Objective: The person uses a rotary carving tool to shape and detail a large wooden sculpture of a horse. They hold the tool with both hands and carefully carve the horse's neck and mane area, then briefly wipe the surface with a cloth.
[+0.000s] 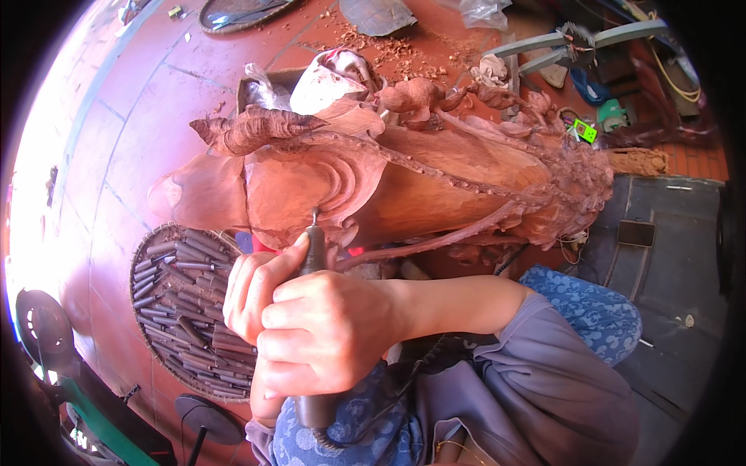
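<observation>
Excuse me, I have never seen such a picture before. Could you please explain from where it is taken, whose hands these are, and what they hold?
There is no machine here: these are a person's own bare hands. The picture comes from a wide fisheye camera worn on the head, looking down, so straight edges bend near the rim. The right hand and left hand together grip a dark tool. Its thin metal tip seems to meet a large reddish carving, near some curved ridges. On the tiled floor are a round basket full of dark rods and scattered shavings.
</observation>
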`<state>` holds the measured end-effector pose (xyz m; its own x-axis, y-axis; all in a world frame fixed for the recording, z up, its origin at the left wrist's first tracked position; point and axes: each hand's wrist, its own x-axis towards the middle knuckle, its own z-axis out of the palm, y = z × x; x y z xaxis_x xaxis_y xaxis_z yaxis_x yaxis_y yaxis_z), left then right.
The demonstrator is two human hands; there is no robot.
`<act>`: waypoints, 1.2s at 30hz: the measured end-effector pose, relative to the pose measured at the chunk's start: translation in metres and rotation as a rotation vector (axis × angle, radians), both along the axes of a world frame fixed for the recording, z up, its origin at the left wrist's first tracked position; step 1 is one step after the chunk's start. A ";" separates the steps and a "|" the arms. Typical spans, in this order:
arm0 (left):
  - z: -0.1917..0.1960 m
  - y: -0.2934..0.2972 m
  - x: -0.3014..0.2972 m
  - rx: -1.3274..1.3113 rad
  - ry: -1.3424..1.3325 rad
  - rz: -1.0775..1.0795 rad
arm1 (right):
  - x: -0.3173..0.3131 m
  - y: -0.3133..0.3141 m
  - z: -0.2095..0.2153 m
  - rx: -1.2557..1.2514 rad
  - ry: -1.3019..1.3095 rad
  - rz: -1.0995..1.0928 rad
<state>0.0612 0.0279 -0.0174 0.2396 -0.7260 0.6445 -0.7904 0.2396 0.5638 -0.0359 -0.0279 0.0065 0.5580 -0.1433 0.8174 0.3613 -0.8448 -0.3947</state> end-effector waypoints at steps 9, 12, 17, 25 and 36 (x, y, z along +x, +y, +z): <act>0.005 -0.004 -0.006 0.101 0.000 -0.030 | -0.010 -0.005 -0.001 0.010 0.029 -0.019; 0.006 0.001 0.000 0.056 -0.050 -0.001 | -0.006 -0.002 0.005 -0.005 0.029 0.002; 0.002 -0.001 0.000 0.024 -0.013 0.004 | 0.000 0.001 -0.003 0.020 -0.032 -0.002; 0.006 -0.010 -0.008 0.046 -0.027 -0.059 | -0.018 -0.010 0.003 0.008 0.040 -0.001; 0.005 0.002 0.000 0.023 -0.026 0.006 | 0.001 0.004 -0.005 0.056 -0.064 0.040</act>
<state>0.0613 0.0303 -0.0129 0.2280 -0.7393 0.6336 -0.8061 0.2218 0.5487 -0.0344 -0.0239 0.0017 0.5109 -0.1680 0.8431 0.4207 -0.8064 -0.4156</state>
